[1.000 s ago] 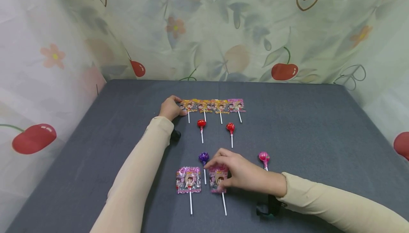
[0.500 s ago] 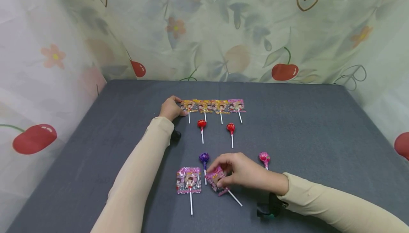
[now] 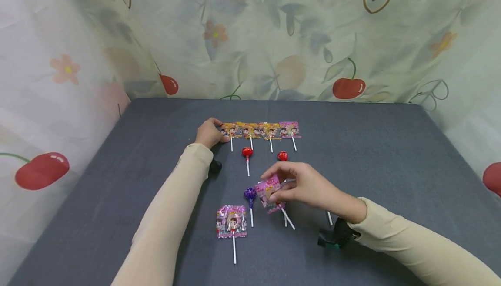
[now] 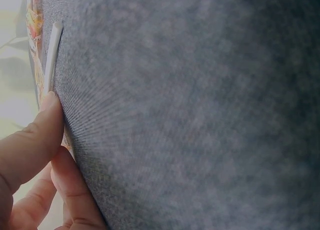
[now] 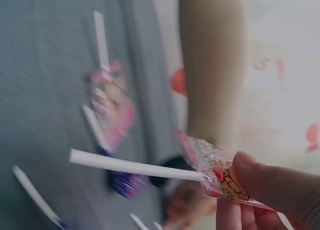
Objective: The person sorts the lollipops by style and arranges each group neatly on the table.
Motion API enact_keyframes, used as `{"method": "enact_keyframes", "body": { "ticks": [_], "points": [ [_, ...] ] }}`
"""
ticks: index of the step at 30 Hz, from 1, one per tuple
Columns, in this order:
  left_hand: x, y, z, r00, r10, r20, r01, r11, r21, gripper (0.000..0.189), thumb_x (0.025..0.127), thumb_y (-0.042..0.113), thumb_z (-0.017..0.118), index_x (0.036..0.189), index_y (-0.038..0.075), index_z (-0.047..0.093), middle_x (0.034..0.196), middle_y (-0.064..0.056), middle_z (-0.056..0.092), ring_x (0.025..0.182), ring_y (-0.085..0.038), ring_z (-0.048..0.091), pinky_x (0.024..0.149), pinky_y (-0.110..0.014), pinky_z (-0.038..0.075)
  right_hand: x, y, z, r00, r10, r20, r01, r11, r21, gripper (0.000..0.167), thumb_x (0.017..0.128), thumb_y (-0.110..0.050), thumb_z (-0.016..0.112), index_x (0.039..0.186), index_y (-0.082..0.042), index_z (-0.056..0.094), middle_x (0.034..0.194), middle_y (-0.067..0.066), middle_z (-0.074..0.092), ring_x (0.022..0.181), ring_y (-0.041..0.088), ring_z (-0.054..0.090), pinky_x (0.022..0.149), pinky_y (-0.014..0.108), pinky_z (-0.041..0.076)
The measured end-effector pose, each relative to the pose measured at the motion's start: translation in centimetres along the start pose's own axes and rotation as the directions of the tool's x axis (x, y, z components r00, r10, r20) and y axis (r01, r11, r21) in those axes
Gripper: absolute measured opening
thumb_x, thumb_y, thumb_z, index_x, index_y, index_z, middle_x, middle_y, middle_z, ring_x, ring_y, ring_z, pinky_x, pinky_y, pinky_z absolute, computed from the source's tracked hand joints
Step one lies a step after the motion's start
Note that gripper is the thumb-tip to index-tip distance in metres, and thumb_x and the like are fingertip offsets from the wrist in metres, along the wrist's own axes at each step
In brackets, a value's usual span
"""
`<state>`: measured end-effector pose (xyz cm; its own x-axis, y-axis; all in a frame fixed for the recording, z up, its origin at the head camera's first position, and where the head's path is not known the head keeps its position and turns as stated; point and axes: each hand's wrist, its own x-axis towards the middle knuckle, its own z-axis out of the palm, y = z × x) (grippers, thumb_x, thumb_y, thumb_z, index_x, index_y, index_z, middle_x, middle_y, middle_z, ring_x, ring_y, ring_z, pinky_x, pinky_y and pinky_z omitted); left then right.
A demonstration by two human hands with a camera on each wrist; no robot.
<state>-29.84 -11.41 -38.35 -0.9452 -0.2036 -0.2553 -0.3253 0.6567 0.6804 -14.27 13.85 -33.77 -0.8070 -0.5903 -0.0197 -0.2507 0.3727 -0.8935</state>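
In the head view, the right hand [image 3: 305, 186] pinches a pink-wrapped lollipop [image 3: 270, 189] between thumb and fingers, at its nine o'clock. The wrapper hides the top of a second white stick [image 3: 285, 220]. At eleven o'clock from that hand, a red lollipop [image 3: 282, 155] shows only its head; at about half past four, a bare stick [image 3: 329, 218] pokes out below the wrist. The left hand [image 3: 209, 132], at ten o'clock, holds the edge of a yellow-wrapped lollipop [image 3: 231, 130] between thumb and finger; the left wrist view cuts the wrapper off. Motion blurs the purple lollipop [image 5: 128, 184] in the right wrist view. The dark grey table [image 3: 364, 146] meets a pale curtain [image 3: 266, 25] printed with cherries and flowers at twelve o'clock; lettering along its top is cropped.
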Motion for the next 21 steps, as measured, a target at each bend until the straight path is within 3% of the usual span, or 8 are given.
{"method": "enact_keyframes", "body": {
  "ticks": [4, 8, 15, 21],
  "points": [
    [0.1, -0.1, 0.0, 1.0, 0.007, 0.002, -0.007, 1.0, 0.004, 0.058, 0.078, 0.01, 0.081, 0.13, 0.009, 0.054, 0.141, -0.018, 0.048, 0.123, -0.031, 0.045, 0.106, -0.043, 0.037, 0.2, -0.7, -2.0, 0.995, -0.027, -0.097, 0.029, 0.999, 0.019, 0.04, 0.076, -0.007, 0.081, 0.114, -0.011, 0.066, 0.109, 0.007, 0.066, 0.092, 0.019, 0.066, 0.077, 0.028, 0.056],
    [0.2, -0.2, 0.1, 1.0, 0.013, 0.011, -0.014, 1.0, 0.009, 0.059, 0.079, 0.011, 0.081, 0.13, 0.009, 0.053, 0.141, -0.018, 0.048, 0.124, -0.031, 0.045, 0.106, -0.043, 0.037, 0.7, -1.0, -4.2, 0.977, -0.064, -0.204, 0.071, 0.997, 0.03, 0.045, 0.077, -0.004, 0.079, 0.119, -0.006, 0.062, 0.114, 0.01, 0.065, 0.093, 0.016, 0.067, 0.076, 0.028, 0.056],
    [0.1, -0.2, 0.0, 1.0, 0.017, 0.016, -0.017, 1.0, 0.012, 0.059, 0.079, 0.012, 0.08, 0.131, 0.009, 0.053, 0.141, -0.018, 0.048, 0.125, -0.031, 0.045, 0.106, -0.043, 0.036, 1.7, -0.2, -7.6, 0.926, -0.097, -0.366, 0.107, 0.994, 0.007, 0.046, 0.081, -0.007, 0.077, 0.123, -0.005, 0.057, 0.104, -0.001, 0.067, 0.089, 0.01, 0.066, 0.074, 0.024, 0.055],
    [0.0, -0.2, -0.1, 1.0, 0.015, 0.014, -0.015, 1.0, 0.0, 0.058, 0.079, 0.012, 0.08, 0.131, 0.009, 0.053, 0.142, -0.019, 0.047, 0.125, -0.032, 0.044, 0.106, -0.044, 0.036, 3.3, 1.5, -9.8, 0.87, -0.053, -0.49, 0.064, 0.998, 0.005, 0.041, 0.085, -0.013, 0.074, 0.123, -0.013, 0.059, 0.102, -0.002, 0.067, 0.089, 0.008, 0.067, 0.076, 0.021, 0.053]
  ]
}}
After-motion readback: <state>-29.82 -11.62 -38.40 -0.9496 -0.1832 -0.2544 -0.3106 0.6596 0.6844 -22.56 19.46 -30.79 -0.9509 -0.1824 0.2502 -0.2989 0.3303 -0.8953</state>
